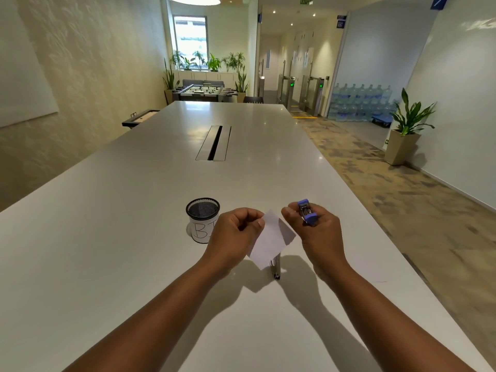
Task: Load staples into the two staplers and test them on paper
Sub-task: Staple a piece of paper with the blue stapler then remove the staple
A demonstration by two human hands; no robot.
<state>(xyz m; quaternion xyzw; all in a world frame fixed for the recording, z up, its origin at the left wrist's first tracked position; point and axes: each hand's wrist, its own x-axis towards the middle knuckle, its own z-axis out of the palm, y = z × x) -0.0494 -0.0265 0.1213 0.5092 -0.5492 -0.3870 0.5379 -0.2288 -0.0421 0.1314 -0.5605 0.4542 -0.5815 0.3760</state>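
Observation:
My left hand (236, 232) pinches the top corner of a small white sheet of paper (271, 241), which hangs tilted above the table between both hands. My right hand (316, 232) grips a small purple stapler (307, 212), its metal jaw pointing toward the paper's upper right edge. A second, metallic stapler (276, 267) lies on the table below the paper, mostly hidden by it.
A black mesh cup (203, 220) with a white label stands just left of my left hand. The long white table (161, 183) has a cable slot (214, 143) further along its middle. The table's right edge runs close by my right forearm.

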